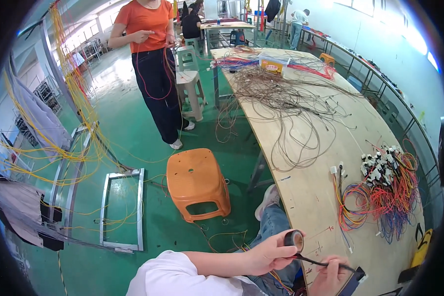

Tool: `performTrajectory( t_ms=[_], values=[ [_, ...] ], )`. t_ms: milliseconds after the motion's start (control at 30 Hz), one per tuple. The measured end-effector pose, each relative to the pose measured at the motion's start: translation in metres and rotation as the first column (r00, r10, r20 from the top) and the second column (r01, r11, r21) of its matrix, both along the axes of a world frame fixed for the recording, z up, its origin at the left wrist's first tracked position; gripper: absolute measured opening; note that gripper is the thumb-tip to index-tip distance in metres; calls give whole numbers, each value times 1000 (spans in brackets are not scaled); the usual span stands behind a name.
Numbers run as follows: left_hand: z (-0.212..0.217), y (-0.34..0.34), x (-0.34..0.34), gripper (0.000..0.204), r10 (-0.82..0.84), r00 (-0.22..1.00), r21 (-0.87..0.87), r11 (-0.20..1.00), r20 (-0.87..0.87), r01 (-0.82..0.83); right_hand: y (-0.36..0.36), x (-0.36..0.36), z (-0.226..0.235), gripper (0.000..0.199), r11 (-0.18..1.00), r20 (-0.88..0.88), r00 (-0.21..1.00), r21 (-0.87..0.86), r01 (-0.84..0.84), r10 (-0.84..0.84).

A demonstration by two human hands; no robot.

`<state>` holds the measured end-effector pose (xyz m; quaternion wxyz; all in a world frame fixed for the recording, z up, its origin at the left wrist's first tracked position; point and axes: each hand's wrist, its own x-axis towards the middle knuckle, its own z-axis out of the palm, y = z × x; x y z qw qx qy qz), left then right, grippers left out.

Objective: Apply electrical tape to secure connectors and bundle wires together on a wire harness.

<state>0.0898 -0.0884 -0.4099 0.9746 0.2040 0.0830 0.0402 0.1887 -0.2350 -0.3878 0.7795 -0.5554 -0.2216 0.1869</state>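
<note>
My left hand point(273, 254) reaches in from the left over the table's near edge, its fingers closed around a roll of black tape point(294, 239). A thin black taped cable point(314, 262) runs from just under the roll to my right hand point(329, 277). That hand pinches the cable, near the table's marked edge at the lower right. Close beyond its fingers lies a dark piece with a pale end point(361, 275); whether it joins the cable I cannot tell. Below my hands, several coloured wires point(280, 282) hang by my lap.
The wooden table point(301, 190) carries bundled coloured wires with white connectors point(380, 170), a tangle of brown wires point(286, 93) and a yellow-white tub point(273, 64). An orange stool point(192, 170) stands to the left. A person in orange point(150, 29) holds a red wire. Yellow wires point(76, 79) hang on a rack.
</note>
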Motion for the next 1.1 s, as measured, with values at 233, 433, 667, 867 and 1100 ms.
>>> performTrajectory(
  t_ms=[233,433,667,867,1100],
  values=[
    [-23,-11,-1,22,-54,948,678,711,315,-185,0,3,24,9,998,-66,998,-70,11,-15],
    [-26,-13,13,53,299,944,964,177,139,-198,8,-10,25,9,965,329,940,-263,1,89],
    [-15,3,19,58,-66,974,695,690,-216,201,6,-5,7,13,978,391,917,-210,3,81],
    [-7,0,-2,47,-140,986,12,990,89,139,-1,-1,15,7,999,-136,991,53,2,5],
    [-18,-7,-2,36,-169,904,463,886,394,-36,-17,12,4,6,954,-89,951,-4,298,-298]
  ],
)
